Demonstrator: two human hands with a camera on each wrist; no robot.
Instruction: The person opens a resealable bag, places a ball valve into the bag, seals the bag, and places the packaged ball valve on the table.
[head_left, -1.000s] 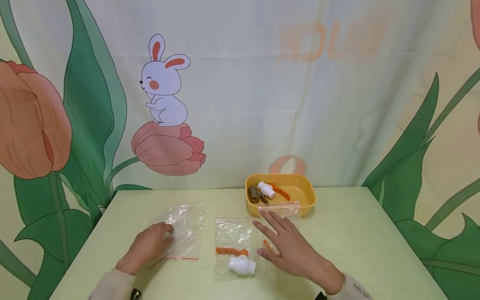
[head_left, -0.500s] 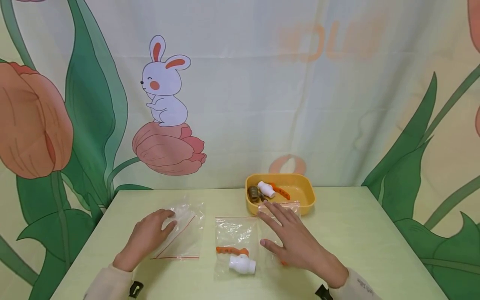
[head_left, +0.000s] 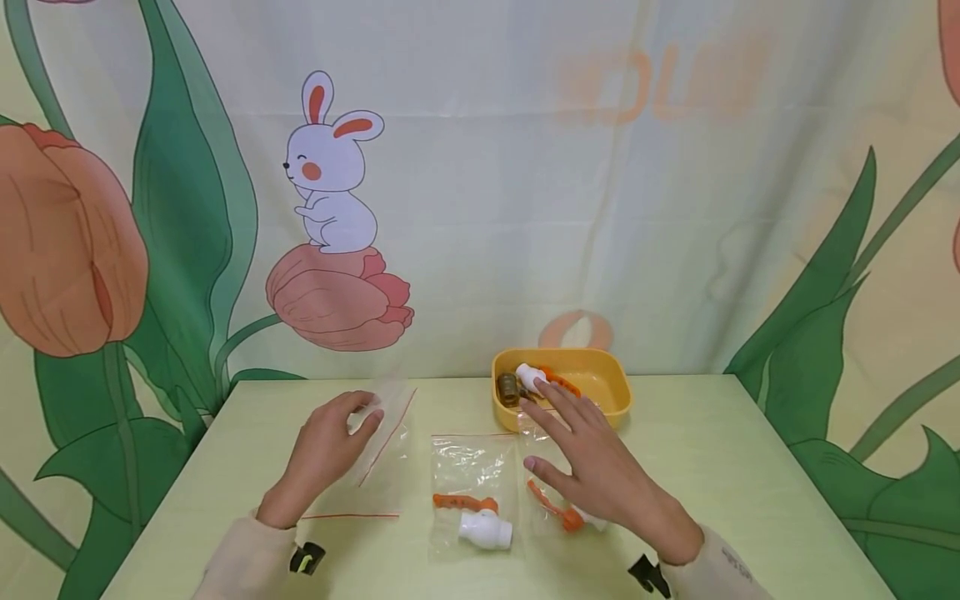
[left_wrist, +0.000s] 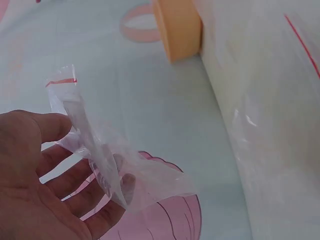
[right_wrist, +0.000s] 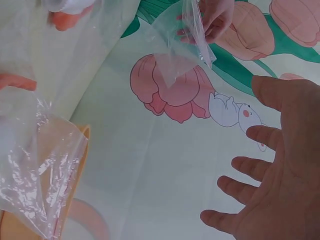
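Note:
My left hand (head_left: pixel 322 446) holds an empty clear zip bag (left_wrist: pixel 107 167) between thumb and fingers, raised off the table. Beneath it, another clear zip bag (head_left: pixel 378 502) with a red seal line lies flat. My right hand (head_left: pixel 607 471) hovers with spread fingers over the right-hand zip bag (head_left: pixel 540 525), holding nothing. Inside that bag are an orange handle (head_left: pixel 551 504) and a white part, partly hidden by the hand. Between the hands, a zip bag (head_left: pixel 472 462) contains an orange handle (head_left: pixel 457 502) and a white valve body (head_left: pixel 486 532).
A yellow basket (head_left: pixel 621 400) stands at the back of the table, behind the right-hand bag. It holds a white valve body (head_left: pixel 529 377), an orange handle (head_left: pixel 567 387) and dark olive ring-like parts (head_left: pixel 507 389). A printed curtain (head_left: pixel 465 208) hangs behind the table.
My left hand has lifted the empty bag from the flat one and carried it up and to the right. My right hand has shifted slightly, uncovering more of the right-hand bag's contents.

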